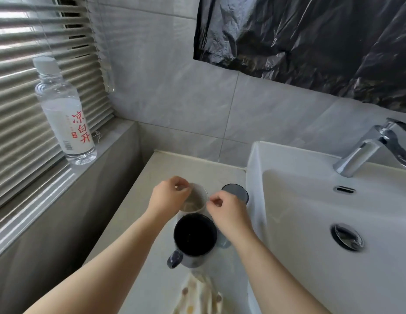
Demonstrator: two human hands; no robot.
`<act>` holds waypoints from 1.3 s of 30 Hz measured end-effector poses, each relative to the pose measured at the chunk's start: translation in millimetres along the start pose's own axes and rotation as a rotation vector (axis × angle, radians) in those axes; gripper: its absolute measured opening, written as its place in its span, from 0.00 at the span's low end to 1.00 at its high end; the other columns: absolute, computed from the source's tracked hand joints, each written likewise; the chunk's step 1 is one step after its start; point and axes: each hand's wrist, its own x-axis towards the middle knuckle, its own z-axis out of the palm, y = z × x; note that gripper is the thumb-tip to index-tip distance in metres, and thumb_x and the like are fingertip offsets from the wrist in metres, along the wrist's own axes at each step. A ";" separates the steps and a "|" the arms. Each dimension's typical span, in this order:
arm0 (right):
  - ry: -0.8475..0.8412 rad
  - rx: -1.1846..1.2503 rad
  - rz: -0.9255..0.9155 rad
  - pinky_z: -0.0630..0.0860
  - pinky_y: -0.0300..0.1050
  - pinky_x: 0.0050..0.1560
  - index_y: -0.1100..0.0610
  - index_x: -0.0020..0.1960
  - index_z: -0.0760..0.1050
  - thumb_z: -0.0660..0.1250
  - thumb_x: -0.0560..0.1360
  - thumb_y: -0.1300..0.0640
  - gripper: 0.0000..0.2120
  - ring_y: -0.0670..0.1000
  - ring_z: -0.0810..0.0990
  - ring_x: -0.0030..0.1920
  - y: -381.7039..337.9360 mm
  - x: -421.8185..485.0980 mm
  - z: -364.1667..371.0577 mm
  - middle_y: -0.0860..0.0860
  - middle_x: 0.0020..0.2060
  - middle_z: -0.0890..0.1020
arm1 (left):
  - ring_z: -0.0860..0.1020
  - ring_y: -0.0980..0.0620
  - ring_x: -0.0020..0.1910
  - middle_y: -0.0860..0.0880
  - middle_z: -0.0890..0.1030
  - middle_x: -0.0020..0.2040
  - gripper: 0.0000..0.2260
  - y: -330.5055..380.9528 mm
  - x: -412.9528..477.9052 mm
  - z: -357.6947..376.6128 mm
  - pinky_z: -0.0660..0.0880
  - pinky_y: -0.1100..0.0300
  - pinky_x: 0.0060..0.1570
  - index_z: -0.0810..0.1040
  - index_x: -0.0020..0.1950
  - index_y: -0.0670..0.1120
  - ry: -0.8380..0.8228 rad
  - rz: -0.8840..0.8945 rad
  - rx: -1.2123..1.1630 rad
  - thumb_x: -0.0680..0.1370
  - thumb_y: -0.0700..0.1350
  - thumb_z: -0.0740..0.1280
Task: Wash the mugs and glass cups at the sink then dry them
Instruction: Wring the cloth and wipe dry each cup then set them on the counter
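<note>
A clear glass cup point(195, 201) stands on the pale counter point(156, 223) to the left of the sink. My left hand point(169, 197) pinches its left rim with curled fingers. Curled fingers of my right hand point(228, 215) meet the right rim. Just in front of the cup stands a dark mug point(195, 237), mouth up, with its handle toward me on the left. A grey tinted glass point(235, 191) stands behind my right hand, partly hidden by it.
A white basin point(310, 214) with a drain plug point(347, 236) and a chrome tap point(367, 150) fills the right side. A patterned cloth point(197, 295) lies on the counter's near edge. A water bottle point(66, 109) stands on the window sill at left.
</note>
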 end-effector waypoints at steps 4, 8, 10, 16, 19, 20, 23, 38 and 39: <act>-0.010 -0.154 -0.041 0.74 0.44 0.53 0.50 0.55 0.79 0.65 0.73 0.54 0.11 0.51 0.75 0.57 9.6 15.7 20.8 0.46 0.52 0.81 | 0.75 0.49 0.55 0.49 0.76 0.57 0.16 -26.6 15.2 -1.3 0.71 0.58 0.50 0.74 0.63 0.48 0.032 -0.078 0.023 0.76 0.45 0.67; 0.033 -0.207 -0.055 0.73 0.44 0.51 0.48 0.55 0.78 0.63 0.74 0.55 0.11 0.50 0.72 0.55 14.3 12.8 27.1 0.43 0.49 0.82 | 0.79 0.48 0.49 0.47 0.80 0.52 0.12 -42.8 16.3 0.3 0.79 0.55 0.46 0.75 0.60 0.46 -0.114 -0.274 -0.174 0.77 0.44 0.65; 0.037 -0.188 -0.053 0.72 0.43 0.50 0.48 0.55 0.78 0.63 0.74 0.56 0.11 0.50 0.73 0.55 14.3 10.9 27.2 0.43 0.47 0.82 | 0.80 0.47 0.48 0.45 0.80 0.50 0.10 -43.4 13.2 3.9 0.81 0.56 0.41 0.76 0.58 0.44 -0.108 -0.307 -0.254 0.78 0.42 0.65; 0.063 -0.182 -0.097 0.68 0.40 0.50 0.48 0.55 0.78 0.64 0.74 0.54 0.10 0.49 0.73 0.55 12.0 2.9 27.5 0.43 0.49 0.81 | 0.80 0.50 0.34 0.43 0.80 0.45 0.06 -43.3 12.0 -3.7 0.81 0.56 0.35 0.78 0.51 0.43 0.037 -0.280 -0.219 0.78 0.38 0.62; 0.065 -0.152 -0.102 0.68 0.41 0.54 0.51 0.54 0.78 0.65 0.74 0.54 0.09 0.51 0.73 0.55 12.7 -3.1 32.0 0.45 0.49 0.81 | 0.80 0.48 0.35 0.41 0.80 0.44 0.08 -50.1 8.9 -17.6 0.81 0.53 0.38 0.80 0.49 0.41 0.041 -0.304 -0.213 0.77 0.36 0.61; 0.058 -0.116 -0.100 0.70 0.42 0.55 0.52 0.52 0.79 0.65 0.74 0.55 0.09 0.52 0.74 0.55 13.2 -5.9 34.3 0.47 0.48 0.81 | 0.80 0.47 0.37 0.41 0.80 0.44 0.09 -52.8 7.6 -22.8 0.81 0.54 0.38 0.80 0.49 0.41 0.036 -0.311 -0.210 0.77 0.35 0.60; 0.065 -0.112 -0.115 0.69 0.42 0.57 0.54 0.50 0.80 0.65 0.73 0.56 0.08 0.52 0.73 0.56 13.9 -15.2 37.8 0.48 0.49 0.81 | 0.81 0.44 0.44 0.39 0.81 0.47 0.10 -62.2 3.7 -35.7 0.81 0.55 0.37 0.80 0.52 0.41 0.000 -0.332 -0.220 0.77 0.35 0.60; 0.141 0.421 0.254 0.71 0.44 0.41 0.52 0.49 0.74 0.61 0.74 0.60 0.06 0.53 0.79 0.44 12.4 -101.2 61.7 0.45 0.37 0.79 | 0.76 0.50 0.49 0.49 0.77 0.49 0.06 -84.0 -72.8 -25.1 0.74 0.59 0.44 0.75 0.55 0.49 -0.098 -0.400 -0.454 0.81 0.47 0.61; 0.212 0.504 0.278 0.72 0.45 0.43 0.53 0.50 0.72 0.61 0.74 0.62 0.07 0.53 0.79 0.43 10.7 -106.0 65.4 0.45 0.38 0.78 | 0.77 0.51 0.49 0.50 0.77 0.49 0.06 -82.6 -73.8 -25.7 0.74 0.60 0.42 0.75 0.55 0.50 -0.113 -0.392 -0.466 0.81 0.48 0.60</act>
